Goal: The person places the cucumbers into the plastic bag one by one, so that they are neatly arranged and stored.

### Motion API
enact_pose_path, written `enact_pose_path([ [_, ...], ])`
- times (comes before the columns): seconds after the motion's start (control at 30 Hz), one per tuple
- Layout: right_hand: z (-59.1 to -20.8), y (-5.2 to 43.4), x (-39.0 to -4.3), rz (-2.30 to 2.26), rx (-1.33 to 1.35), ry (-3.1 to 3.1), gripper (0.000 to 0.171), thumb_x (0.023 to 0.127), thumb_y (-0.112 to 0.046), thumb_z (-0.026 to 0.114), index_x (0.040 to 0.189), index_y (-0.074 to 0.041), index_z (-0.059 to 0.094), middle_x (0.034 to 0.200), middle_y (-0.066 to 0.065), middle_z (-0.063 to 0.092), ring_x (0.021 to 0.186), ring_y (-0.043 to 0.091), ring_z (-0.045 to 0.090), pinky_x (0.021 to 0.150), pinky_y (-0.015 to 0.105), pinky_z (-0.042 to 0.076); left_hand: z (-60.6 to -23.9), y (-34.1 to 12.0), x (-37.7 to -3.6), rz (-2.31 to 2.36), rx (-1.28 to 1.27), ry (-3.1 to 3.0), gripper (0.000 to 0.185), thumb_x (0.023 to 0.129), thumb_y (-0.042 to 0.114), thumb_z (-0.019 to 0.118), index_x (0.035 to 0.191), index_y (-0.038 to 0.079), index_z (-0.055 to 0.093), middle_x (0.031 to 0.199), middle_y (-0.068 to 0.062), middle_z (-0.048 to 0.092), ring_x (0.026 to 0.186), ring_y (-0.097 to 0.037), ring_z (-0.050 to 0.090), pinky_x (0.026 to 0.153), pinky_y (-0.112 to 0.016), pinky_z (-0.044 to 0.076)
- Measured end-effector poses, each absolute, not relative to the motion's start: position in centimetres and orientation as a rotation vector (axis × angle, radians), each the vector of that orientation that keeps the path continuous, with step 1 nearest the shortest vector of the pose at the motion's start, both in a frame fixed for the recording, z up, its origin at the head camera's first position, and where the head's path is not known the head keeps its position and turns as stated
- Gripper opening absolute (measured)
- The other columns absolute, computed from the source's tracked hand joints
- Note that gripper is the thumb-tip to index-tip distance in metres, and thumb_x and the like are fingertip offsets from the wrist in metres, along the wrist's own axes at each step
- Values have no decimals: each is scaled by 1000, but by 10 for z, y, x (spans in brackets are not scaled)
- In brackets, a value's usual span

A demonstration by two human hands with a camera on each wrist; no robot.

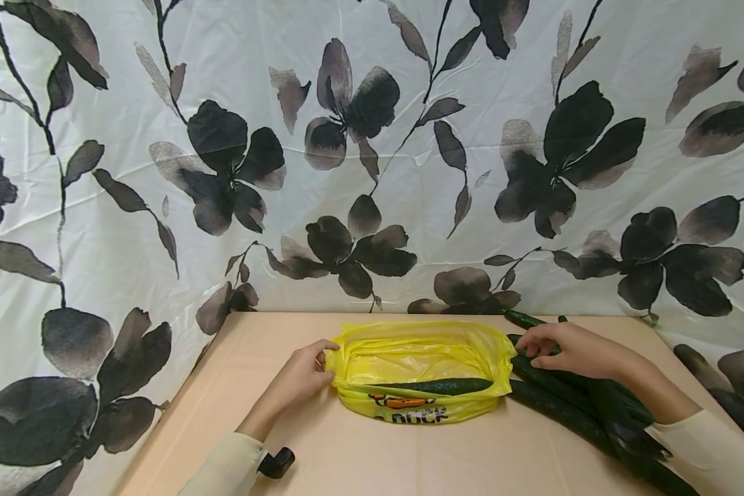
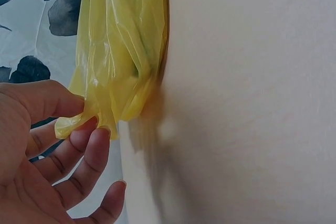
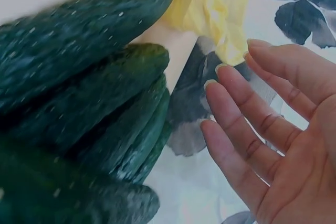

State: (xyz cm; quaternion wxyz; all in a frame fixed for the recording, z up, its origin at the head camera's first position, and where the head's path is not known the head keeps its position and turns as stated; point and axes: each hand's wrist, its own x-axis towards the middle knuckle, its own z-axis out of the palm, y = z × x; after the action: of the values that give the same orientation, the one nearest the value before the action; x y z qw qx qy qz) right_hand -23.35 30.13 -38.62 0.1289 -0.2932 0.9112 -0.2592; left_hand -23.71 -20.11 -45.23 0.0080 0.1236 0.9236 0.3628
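A yellow plastic bag (image 1: 421, 353) lies on the table with its mouth spread wide, and a long dark green cucumber (image 1: 452, 386) shows inside along its near side. At the bag's left end, my left hand (image 1: 302, 372) pinches the rim between thumb and fingers; the left wrist view shows the gathered yellow film (image 2: 123, 51) there. My right hand (image 1: 573, 350) hovers by the bag's right end, over a pile of cucumbers (image 1: 561, 410). In the right wrist view its fingers (image 3: 233, 100) are loosely bent, the tips right at the bag's corner (image 3: 228, 45).
Several cucumbers (image 3: 79, 35) lie heaped on the right side of the peach-coloured table (image 1: 372, 458), some under the right forearm. Behind the table hangs a white cloth (image 1: 372, 172) with dark flowers. A black strap piece (image 1: 277, 463) sticks out by the left sleeve.
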Motion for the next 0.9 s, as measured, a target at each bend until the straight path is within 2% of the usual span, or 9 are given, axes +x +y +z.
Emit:
enact_pose_path([
  [0.27, -389, 323, -232, -782, -708, 2661, 39, 93, -17, 72, 129, -4, 63, 109, 5, 67, 91, 6, 62, 75, 29, 55, -453, -201, -237, 1139, 374, 2876, 47, 79, -3, 73, 124, 8, 66, 82, -2, 55, 74, -15, 52, 63, -28, 44],
  [0.53, -387, 336, -233, -747, -711, 2704, 41, 93, -15, 72, 131, -3, 62, 108, 4, 66, 92, 9, 63, 75, 27, 54, -453, -202, -238, 1152, 377, 2886, 47, 79, -3, 73, 124, 8, 66, 82, -2, 55, 75, -15, 53, 64, -27, 45],
  [0.9, -388, 352, -227, -689, -621, 2760, 43, 89, -13, 74, 129, 1, 63, 105, 4, 67, 88, 8, 61, 71, 27, 53, -453, -201, -238, 1136, 378, 2882, 47, 79, -2, 74, 125, 8, 66, 82, -2, 55, 74, -15, 52, 65, -28, 44],
])
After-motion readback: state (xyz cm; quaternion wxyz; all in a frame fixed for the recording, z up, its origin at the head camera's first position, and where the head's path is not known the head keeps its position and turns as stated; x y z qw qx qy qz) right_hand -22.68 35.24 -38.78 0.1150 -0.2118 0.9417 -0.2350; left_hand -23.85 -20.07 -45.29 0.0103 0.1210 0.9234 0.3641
